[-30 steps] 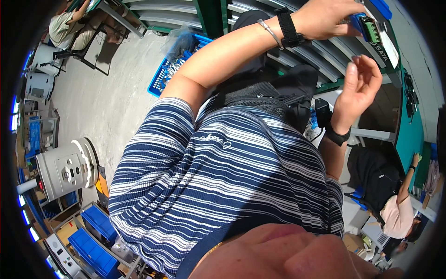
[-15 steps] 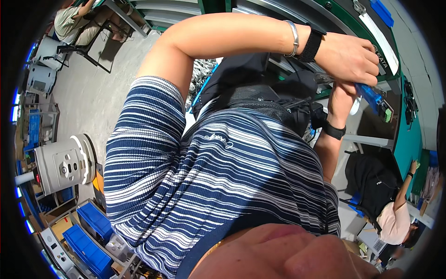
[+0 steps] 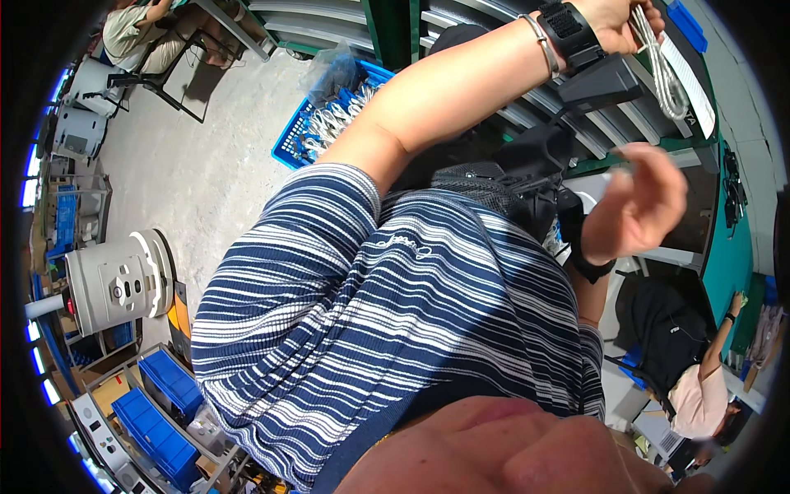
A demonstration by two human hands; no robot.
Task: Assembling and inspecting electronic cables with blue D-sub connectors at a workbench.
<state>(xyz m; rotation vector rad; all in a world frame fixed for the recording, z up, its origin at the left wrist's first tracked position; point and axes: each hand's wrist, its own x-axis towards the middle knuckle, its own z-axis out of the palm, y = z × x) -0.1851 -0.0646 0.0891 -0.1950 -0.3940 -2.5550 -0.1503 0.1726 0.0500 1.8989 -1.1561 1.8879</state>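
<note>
A folded bundle of light grey cable (image 3: 668,82) dangles from my left hand (image 3: 613,26), whose fingers are closed on it near the top right. The cable's loop hangs down beside a white paper strip (image 3: 698,92) on the bench edge. Below it, my right hand (image 3: 638,206) is raised with its palm showing and fingers apart, slightly curled and blurred by motion. Nothing shows in it, and it is apart from the cable. A blue plastic basket (image 3: 286,146) full of similar cables and clear plastic stands beyond my left upper arm, which hides part of it.
A green-topped bench (image 3: 732,255) runs along the right, with dark glasses (image 3: 734,177) on it. A seated person (image 3: 698,395) works there; another (image 3: 132,37) sits at the far left. Blue bins (image 3: 152,428) and a large white machine (image 3: 115,284) stand at left.
My hands were together on a blue-ended item; now they are apart. The left has moved up and away with the cable bundle, while the right has opened, and the basket shows more.
</note>
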